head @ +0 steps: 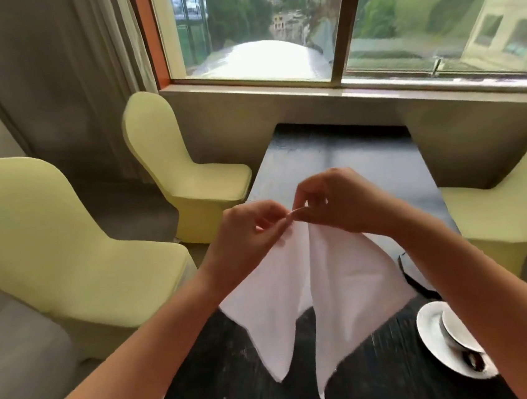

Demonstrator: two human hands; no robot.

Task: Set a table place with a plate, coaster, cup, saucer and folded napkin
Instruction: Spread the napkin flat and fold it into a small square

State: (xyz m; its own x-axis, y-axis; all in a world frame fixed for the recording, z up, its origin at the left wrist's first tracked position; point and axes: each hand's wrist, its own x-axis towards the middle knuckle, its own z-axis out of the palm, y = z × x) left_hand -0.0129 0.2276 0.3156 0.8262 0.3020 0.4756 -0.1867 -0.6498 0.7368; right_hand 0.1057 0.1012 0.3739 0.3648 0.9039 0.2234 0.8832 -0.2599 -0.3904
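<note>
Fingertips of the left hand and right hand pinch the white napkin at its top, lifted over the dark table so it hangs for folding; cup sits on its saucer nearby

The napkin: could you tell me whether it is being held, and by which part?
Yes: both the left hand and right hand pinch the white napkin at its top edge.

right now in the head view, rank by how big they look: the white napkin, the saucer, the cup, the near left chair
1. near left chair
2. white napkin, pinched at its top by both hands
3. saucer
4. cup, partly hidden by the right forearm, so its full size is unsure
</note>
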